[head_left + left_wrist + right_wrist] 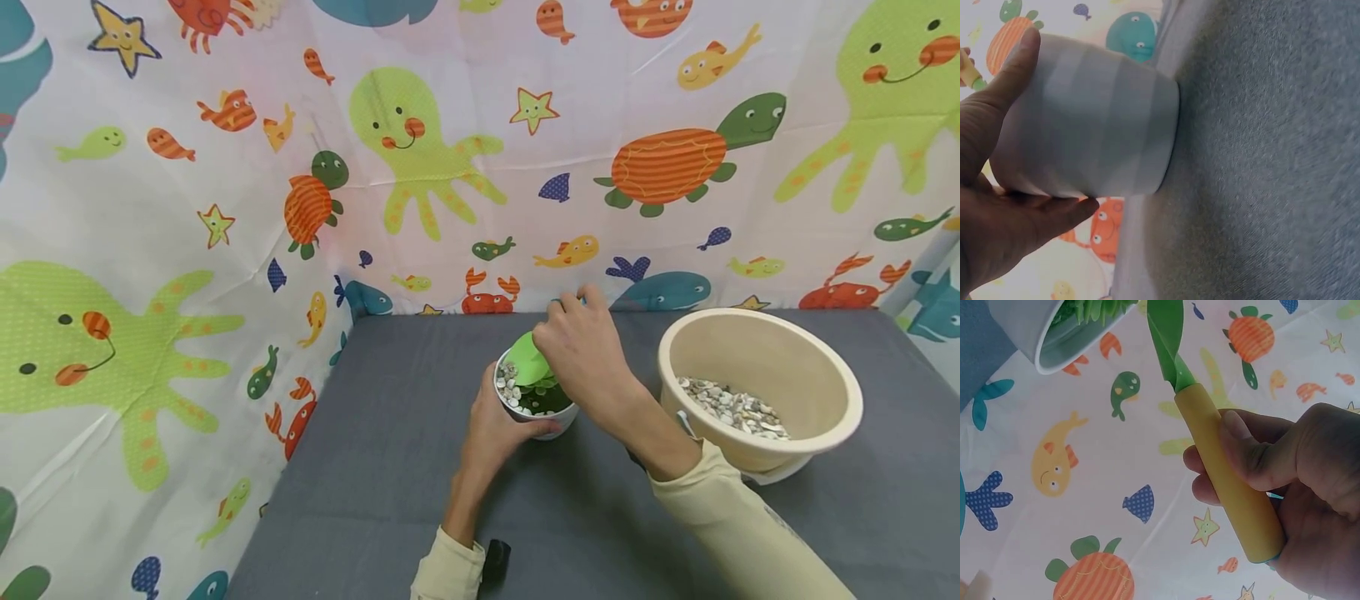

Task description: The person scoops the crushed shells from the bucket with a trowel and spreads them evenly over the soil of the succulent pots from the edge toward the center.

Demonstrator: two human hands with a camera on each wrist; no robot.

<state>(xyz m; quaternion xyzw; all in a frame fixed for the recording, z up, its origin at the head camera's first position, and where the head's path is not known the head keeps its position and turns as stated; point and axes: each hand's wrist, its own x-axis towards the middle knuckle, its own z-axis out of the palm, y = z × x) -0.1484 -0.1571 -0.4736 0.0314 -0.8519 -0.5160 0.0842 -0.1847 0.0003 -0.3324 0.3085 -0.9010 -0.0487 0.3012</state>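
My left hand (483, 437) holds a white ribbed pot (1097, 119) standing on the grey cloth, with the thumb on one side and fingers on the other. Inside the pot are a green succulent (1094, 309), dark soil and small pale stones (510, 388) along the left edge. My right hand (588, 362) grips the yellow handle of a small hand trowel (1229, 475). The trowel's green blade (527, 362) slants down over the pot's opening, above the stones and plant. Whether its tip touches the stones cannot be made out.
To the right stands a cream basin (795, 371) with a layer of small stones (735, 410) at its bottom, close to my right forearm. Grey cloth (375, 467) covers the table. A curtain (465, 83) printed with sea animals hangs behind and at the left.
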